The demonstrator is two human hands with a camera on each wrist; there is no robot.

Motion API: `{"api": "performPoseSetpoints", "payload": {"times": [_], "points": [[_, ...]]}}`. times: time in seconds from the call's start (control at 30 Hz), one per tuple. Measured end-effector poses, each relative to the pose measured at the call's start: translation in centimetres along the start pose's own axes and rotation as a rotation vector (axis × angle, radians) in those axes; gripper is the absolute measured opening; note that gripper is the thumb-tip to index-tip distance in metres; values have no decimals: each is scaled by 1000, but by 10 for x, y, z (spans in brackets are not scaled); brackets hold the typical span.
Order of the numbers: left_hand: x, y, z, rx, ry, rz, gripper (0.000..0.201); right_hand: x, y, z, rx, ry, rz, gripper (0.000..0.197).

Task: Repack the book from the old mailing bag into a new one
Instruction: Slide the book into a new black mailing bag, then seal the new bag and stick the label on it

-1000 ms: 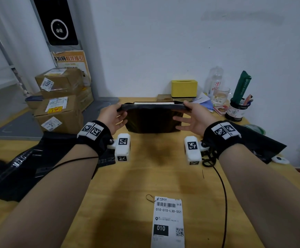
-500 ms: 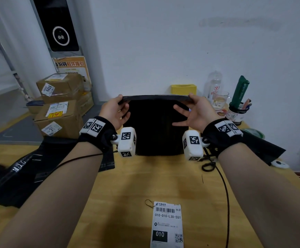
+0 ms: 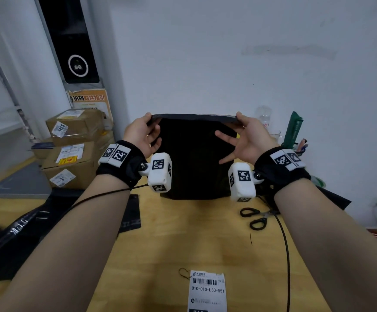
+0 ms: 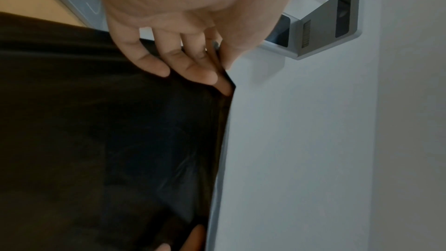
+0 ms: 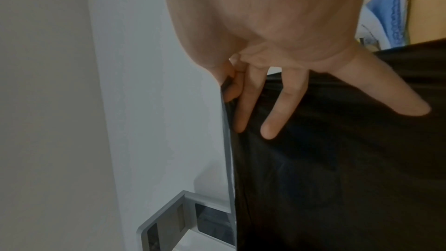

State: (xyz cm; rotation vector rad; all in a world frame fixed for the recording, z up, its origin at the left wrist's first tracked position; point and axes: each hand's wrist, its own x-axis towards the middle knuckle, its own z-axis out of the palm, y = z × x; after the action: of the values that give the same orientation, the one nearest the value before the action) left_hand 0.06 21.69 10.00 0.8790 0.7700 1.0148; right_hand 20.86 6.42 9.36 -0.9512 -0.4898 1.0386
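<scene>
Soft, even indoor light fills the head view, dimmish and cool on the white wall (image 3: 228, 52), with faint shadows under the forearms on the wooden surface (image 3: 183, 233). The black bag (image 3: 194, 158) is so dark that its folds vanish. Wide-angle bending bows the door frame (image 3: 54, 41) at the left edge. Both wrist views are murkier and grainy; the hands fill the top, close and soft-focused, with slight smear on the fingers (image 4: 193, 68).
</scene>
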Motion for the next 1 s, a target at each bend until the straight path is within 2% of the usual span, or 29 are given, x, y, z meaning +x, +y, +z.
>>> {"api": "performPoseSetpoints", "payload": {"times": [0.17, 0.37, 0.53, 0.67, 0.8, 1.0], "points": [[7, 15, 13, -11, 16, 4, 11, 11, -16, 9, -3, 4, -34, 15], [32, 19, 20, -101, 7, -20, 8, 38, -20, 15, 44, 28, -68, 29], [57, 10, 30, -141, -24, 34, 10, 74, -14, 17, 98, 51, -160, 10], [76, -10, 26, -117, -34, 115, 9, 92, 0, 6, 119, 60, -244, 8], [83, -55, 0, -14, -87, -3, 14, 96, 33, -29, 80, 117, -145, 11], [65, -112, -29, 202, -73, -121, 11, 77, 81, -70, -33, 253, 1, 11]]}}
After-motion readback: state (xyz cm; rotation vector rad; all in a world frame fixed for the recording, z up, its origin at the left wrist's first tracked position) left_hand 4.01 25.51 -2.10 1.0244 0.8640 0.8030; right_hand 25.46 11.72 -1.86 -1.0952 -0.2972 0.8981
